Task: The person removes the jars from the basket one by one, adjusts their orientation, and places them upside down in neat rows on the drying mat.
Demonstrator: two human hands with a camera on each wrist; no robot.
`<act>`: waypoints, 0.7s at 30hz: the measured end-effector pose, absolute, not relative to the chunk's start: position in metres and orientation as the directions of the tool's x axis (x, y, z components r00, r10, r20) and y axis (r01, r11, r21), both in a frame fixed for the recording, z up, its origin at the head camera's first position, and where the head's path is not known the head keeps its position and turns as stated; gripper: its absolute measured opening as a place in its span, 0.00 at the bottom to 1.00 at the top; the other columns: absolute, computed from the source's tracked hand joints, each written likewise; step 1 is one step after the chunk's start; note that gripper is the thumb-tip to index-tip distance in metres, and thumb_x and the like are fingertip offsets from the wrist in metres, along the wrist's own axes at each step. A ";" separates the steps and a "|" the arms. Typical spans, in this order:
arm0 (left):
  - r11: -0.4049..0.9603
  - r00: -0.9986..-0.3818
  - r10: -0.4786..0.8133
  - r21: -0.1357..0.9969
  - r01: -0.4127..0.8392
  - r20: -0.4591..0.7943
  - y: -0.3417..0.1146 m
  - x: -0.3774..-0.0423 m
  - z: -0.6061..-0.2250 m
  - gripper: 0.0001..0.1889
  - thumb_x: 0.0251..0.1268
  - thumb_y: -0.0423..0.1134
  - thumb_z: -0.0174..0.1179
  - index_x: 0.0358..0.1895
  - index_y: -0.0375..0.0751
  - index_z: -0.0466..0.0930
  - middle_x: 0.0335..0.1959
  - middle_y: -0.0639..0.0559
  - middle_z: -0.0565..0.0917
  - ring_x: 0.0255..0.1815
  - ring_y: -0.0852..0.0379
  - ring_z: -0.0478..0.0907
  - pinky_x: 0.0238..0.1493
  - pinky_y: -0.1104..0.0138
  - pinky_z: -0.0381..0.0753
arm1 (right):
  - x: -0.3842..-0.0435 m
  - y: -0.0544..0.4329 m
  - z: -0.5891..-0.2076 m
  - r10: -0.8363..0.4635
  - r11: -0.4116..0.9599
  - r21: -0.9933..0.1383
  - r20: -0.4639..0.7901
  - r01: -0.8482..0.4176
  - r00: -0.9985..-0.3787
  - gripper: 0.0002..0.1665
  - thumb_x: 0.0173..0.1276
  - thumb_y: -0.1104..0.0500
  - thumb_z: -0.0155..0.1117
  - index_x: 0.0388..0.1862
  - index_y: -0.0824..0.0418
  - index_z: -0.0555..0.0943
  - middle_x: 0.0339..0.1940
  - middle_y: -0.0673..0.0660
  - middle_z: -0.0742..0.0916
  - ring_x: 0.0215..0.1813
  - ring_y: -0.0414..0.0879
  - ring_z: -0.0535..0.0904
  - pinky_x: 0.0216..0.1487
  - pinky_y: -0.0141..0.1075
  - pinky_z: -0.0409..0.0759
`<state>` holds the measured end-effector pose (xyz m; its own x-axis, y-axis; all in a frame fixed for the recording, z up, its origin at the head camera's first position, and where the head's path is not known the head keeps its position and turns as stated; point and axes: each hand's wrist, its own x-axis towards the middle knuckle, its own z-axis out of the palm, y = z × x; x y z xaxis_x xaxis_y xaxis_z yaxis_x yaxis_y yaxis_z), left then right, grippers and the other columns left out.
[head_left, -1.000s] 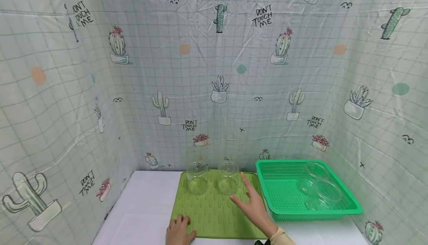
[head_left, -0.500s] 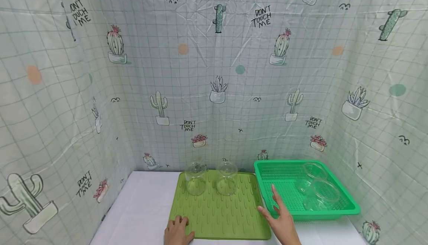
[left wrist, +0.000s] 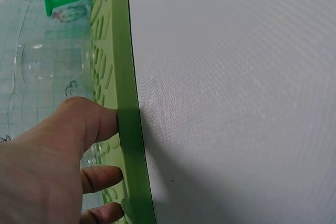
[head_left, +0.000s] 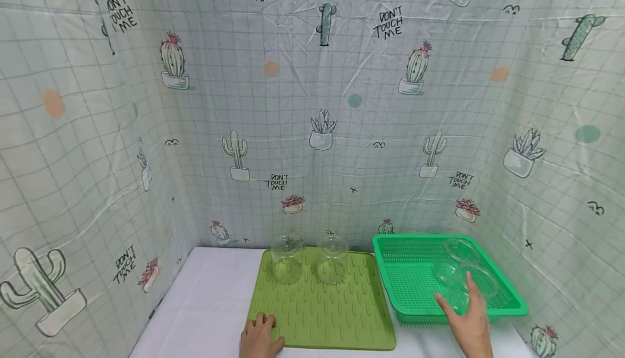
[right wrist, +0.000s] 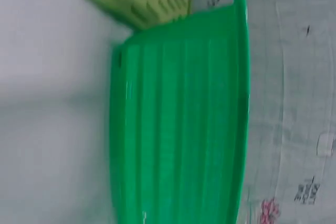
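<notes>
My left hand (head_left: 259,336) rests its fingertips on the front left corner of a green ridged drying mat (head_left: 342,320); the left wrist view shows thumb and fingers (left wrist: 102,179) along the mat's edge. Over the front rim of a green plastic basket (head_left: 383,276) is my right hand (head_left: 470,317), thumb and index finger spread. It overlaps the nearer of two clear glass cups in the basket, the front cup (head_left: 485,281); the back cup (head_left: 445,271) sits behind. Two more clear cups, a left one (head_left: 287,268) and a right one (head_left: 332,268), stand at the mat's back.
A white cloth (head_left: 205,304) covers the table under mat and basket. Patterned cactus curtains (head_left: 317,173) rise close behind and on both sides. In the right wrist view the basket's ribbed outer wall (right wrist: 178,124) fills the middle, with no hand visible.
My right hand has swung right from beside the right cup on the mat, past the basket's left side, to the front cup in the basket. The left hand stays in place.
</notes>
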<state>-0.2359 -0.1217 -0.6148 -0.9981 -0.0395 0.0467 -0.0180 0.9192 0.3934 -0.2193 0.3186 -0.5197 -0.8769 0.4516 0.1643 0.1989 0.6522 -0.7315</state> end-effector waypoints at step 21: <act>0.913 -0.999 -0.026 0.409 -0.009 0.036 -0.122 -0.237 -0.614 0.18 0.48 0.49 0.71 0.33 0.47 0.73 0.38 0.49 0.68 0.39 0.44 0.67 0.37 0.48 0.72 | -0.255 0.382 -0.545 0.610 0.664 -0.598 0.088 0.448 -0.787 0.80 0.54 0.25 0.62 0.72 0.81 0.31 0.63 0.89 0.60 0.62 0.82 0.56 0.67 0.72 0.37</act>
<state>-0.2369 -0.1220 -0.6135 -0.9990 -0.0263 0.0364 -0.0091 0.9126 0.4089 -0.2546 0.3823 -0.5453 -0.7874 0.6102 0.0878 0.4481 0.6643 -0.5983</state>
